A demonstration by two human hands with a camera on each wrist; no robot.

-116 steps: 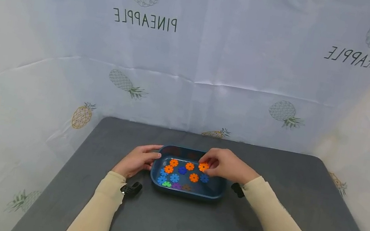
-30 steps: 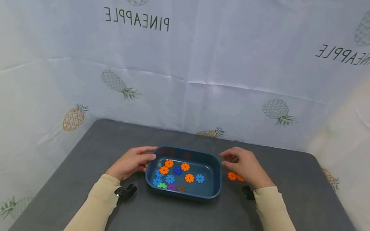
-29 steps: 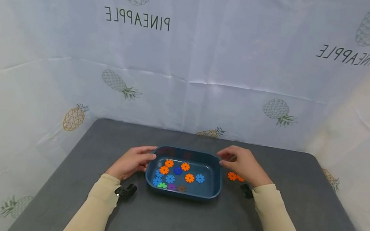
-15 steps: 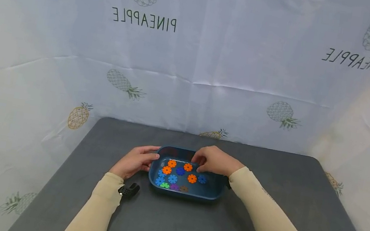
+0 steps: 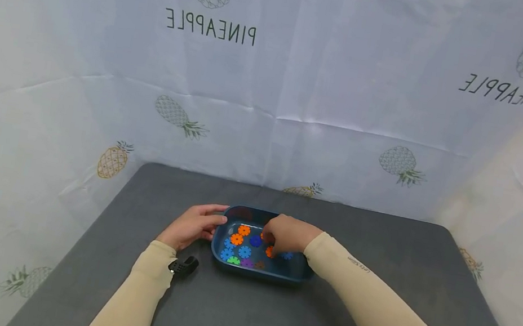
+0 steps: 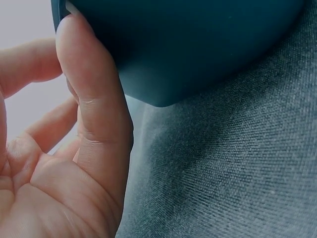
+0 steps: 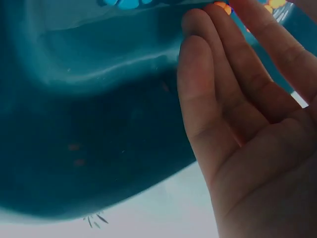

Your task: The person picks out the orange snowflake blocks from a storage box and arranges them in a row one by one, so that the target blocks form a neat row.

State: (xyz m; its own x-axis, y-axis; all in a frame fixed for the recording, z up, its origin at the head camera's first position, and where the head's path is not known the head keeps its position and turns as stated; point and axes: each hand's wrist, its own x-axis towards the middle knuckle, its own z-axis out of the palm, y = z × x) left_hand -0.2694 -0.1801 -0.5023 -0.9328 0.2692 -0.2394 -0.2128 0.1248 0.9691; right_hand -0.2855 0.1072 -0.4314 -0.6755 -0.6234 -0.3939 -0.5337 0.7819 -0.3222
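My left hand [image 5: 193, 227] grips the left rim of the dark blue tray [image 5: 256, 273], thumb over the edge; the left wrist view shows this hand [image 6: 84, 134] holding the tray wall [image 6: 183, 44]. Inside the tray my right hand [image 5: 288, 234] reaches down with bent fingers beside an orange flower-shaped piece [image 5: 269, 251]. From the right wrist, the hand [image 7: 247, 109] has several loosely bent fingers over the tray [image 7: 99, 144], near orange pieces [image 7: 224, 7]; whether the fingertips touch one is unclear. An orange piece [image 5: 244, 230] and a dark blue piece [image 5: 256, 241] lie further left.
Light blue pieces [image 5: 244, 252], a green piece [image 5: 233, 260], a purple one [image 5: 247, 263] and a brown one [image 5: 259, 264] lie in the tray. The grey table [image 5: 237, 319] meets a pineapple-print cloth [image 5: 324, 156] behind.
My right hand has moved left, from beside the tray into it and lower toward the middle. The orange pieces on the table at the right are hidden behind the right arm. The left hand keeps its grip.
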